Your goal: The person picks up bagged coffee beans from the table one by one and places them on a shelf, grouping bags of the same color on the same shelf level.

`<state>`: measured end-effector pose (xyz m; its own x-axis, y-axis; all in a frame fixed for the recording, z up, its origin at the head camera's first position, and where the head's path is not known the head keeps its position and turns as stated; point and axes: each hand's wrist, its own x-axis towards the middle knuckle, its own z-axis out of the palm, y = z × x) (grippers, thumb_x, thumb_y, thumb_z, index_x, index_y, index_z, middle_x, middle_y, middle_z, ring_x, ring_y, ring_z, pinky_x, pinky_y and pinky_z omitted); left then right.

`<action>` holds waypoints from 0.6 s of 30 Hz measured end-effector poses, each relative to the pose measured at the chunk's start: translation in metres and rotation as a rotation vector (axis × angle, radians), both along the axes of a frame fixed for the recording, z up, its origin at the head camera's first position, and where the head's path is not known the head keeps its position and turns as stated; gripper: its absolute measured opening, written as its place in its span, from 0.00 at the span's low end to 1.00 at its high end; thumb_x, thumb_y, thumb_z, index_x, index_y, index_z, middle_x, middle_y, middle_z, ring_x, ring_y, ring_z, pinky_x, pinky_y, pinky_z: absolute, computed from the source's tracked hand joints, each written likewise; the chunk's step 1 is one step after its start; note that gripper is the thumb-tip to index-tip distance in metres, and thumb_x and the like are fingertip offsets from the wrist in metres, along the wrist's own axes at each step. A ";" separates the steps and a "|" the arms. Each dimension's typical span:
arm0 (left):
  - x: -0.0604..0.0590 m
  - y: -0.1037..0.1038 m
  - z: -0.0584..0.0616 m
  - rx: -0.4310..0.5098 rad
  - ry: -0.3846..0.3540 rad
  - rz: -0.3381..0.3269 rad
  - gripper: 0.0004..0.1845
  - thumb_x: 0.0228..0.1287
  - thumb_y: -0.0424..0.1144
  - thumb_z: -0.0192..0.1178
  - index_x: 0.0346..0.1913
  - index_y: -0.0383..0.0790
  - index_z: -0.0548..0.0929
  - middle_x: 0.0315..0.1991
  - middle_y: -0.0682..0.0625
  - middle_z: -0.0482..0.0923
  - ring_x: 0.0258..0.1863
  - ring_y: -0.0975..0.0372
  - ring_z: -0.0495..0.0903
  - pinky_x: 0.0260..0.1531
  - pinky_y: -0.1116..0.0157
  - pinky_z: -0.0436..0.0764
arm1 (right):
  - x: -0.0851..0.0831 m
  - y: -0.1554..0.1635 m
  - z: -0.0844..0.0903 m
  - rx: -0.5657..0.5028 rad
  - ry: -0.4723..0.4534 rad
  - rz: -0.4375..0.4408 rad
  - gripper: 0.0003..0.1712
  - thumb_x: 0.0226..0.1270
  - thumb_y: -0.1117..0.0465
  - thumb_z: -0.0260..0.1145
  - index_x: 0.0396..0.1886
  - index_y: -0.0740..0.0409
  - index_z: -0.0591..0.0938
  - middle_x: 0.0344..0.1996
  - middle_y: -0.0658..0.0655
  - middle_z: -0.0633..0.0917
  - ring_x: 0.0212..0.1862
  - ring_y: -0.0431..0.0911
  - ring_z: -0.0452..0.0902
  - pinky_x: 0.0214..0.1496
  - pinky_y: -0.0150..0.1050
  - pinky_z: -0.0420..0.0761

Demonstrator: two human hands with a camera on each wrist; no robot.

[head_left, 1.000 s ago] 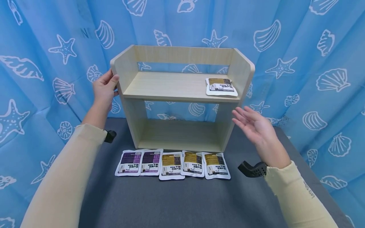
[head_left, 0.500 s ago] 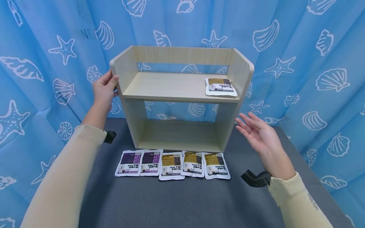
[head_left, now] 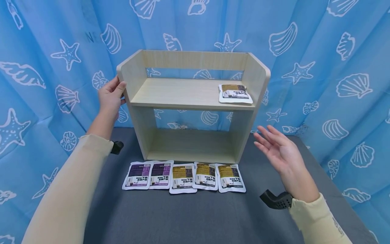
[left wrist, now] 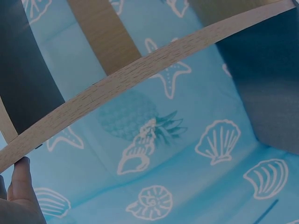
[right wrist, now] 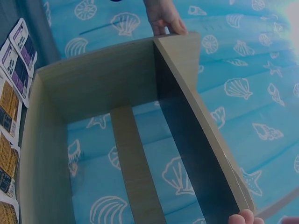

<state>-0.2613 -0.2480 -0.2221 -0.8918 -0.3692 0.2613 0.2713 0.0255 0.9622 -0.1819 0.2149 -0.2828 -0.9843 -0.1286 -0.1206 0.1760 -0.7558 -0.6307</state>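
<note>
A light wooden two-tier shelf (head_left: 192, 98) stands on a grey table (head_left: 195, 217). My left hand (head_left: 113, 90) grips its left side panel, thumb on the front edge and fingers behind. The left wrist view shows a fingertip (left wrist: 21, 179) against the panel's edge (left wrist: 140, 79). My right hand (head_left: 274, 145) hovers open, palm turned left, just right of the shelf's lower bay and touching nothing. One yellow-brown packet (head_left: 235, 93) lies at the right end of the upper board. Several packets lie in a row before the shelf, purple ones (head_left: 137, 174) at left and yellow ones (head_left: 230, 176) at right.
A blue curtain (head_left: 335, 67) with shell and starfish prints hangs close behind and on both sides. The lower bay (head_left: 192, 144) holds nothing. In the right wrist view the shelf (right wrist: 107, 79) fills the frame, with the packet row (right wrist: 14, 51) at its left edge.
My right hand has dropped lower and drawn back from the upper board toward the table's right side, still open. The left hand and the shelf have stayed put.
</note>
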 end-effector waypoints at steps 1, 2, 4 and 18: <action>0.000 0.000 0.000 0.001 -0.001 -0.001 0.30 0.59 0.53 0.62 0.66 0.58 0.74 0.64 0.53 0.73 0.59 0.58 0.74 0.55 0.63 0.76 | 0.001 0.000 0.000 0.005 -0.002 -0.004 0.44 0.72 0.70 0.57 0.79 0.43 0.46 0.41 0.56 0.87 0.45 0.51 0.84 0.47 0.43 0.82; 0.001 0.000 0.000 0.000 -0.001 -0.001 0.30 0.59 0.53 0.61 0.66 0.58 0.74 0.64 0.53 0.73 0.59 0.59 0.74 0.54 0.64 0.76 | 0.001 0.001 -0.001 0.010 -0.002 -0.009 0.44 0.72 0.69 0.57 0.79 0.43 0.47 0.41 0.55 0.87 0.45 0.51 0.84 0.46 0.43 0.83; 0.001 0.000 0.000 -0.003 0.002 0.000 0.29 0.60 0.52 0.61 0.66 0.57 0.74 0.64 0.52 0.73 0.58 0.58 0.74 0.52 0.65 0.77 | 0.003 0.002 -0.002 0.016 -0.001 -0.011 0.45 0.72 0.69 0.58 0.79 0.43 0.46 0.41 0.55 0.87 0.45 0.50 0.84 0.45 0.42 0.83; 0.001 0.000 0.000 -0.027 0.016 0.002 0.27 0.64 0.51 0.60 0.66 0.56 0.74 0.64 0.51 0.74 0.58 0.58 0.75 0.44 0.68 0.79 | 0.012 0.009 -0.017 0.049 0.001 0.003 0.41 0.73 0.67 0.57 0.78 0.44 0.48 0.43 0.53 0.87 0.46 0.49 0.83 0.44 0.43 0.83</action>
